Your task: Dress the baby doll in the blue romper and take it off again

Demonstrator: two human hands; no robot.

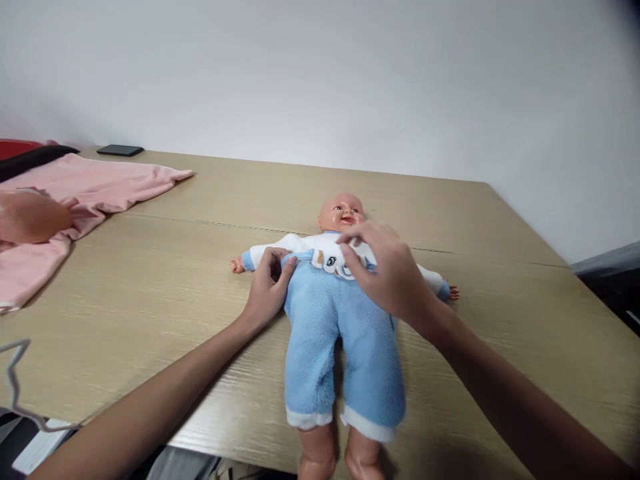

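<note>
Left hand [270, 283] pinches light-blue fleece trousers [317, 320] (likely steadying them); right hand [387, 270] half-curled over bald plastic doll [333, 212], can't tell if gripping.

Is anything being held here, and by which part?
The left hand appears to pinch the blue pants by their upper edge, at the left corner. The right hand, over the doll's chest, shows nothing held.

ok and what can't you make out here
In the head view:
Feet of the doll: cut off by the bottom edge.
Part of its chest: hidden behind the right hand.
Whether that hand touches it: blurred.
Rest of the pink cloth: cut off by the left edge.
</note>
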